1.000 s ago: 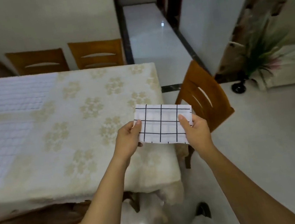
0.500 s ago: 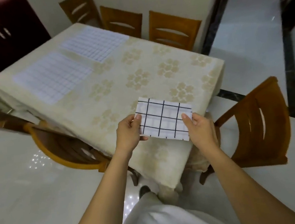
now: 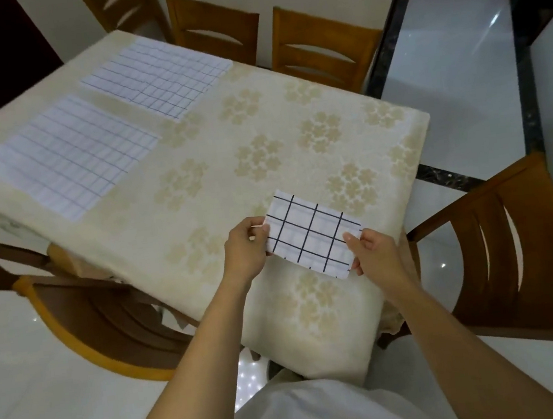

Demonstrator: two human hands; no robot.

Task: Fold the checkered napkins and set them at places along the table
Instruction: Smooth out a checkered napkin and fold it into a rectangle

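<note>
Holds one folded napkin (image 3: 312,236) between both hands, low and centre in the frame, over the table's (image 3: 211,137) near corner; contact with the cloth: cannot tell. Pinches the left edge with the left hand (image 3: 243,247), thumb on top, fingers curled beneath. Pinches the lower right end with the right hand (image 3: 375,253), same narrow grip, thumb on top.

Napkins, counted: three. One held; on the table at upper left, two flat napkins (image 3: 69,153) (image 3: 156,75), side by side, not touching.

Chairs: three top chairs (image 3: 322,45), one right chair (image 3: 514,251), at least one left chair (image 3: 101,318).
</note>
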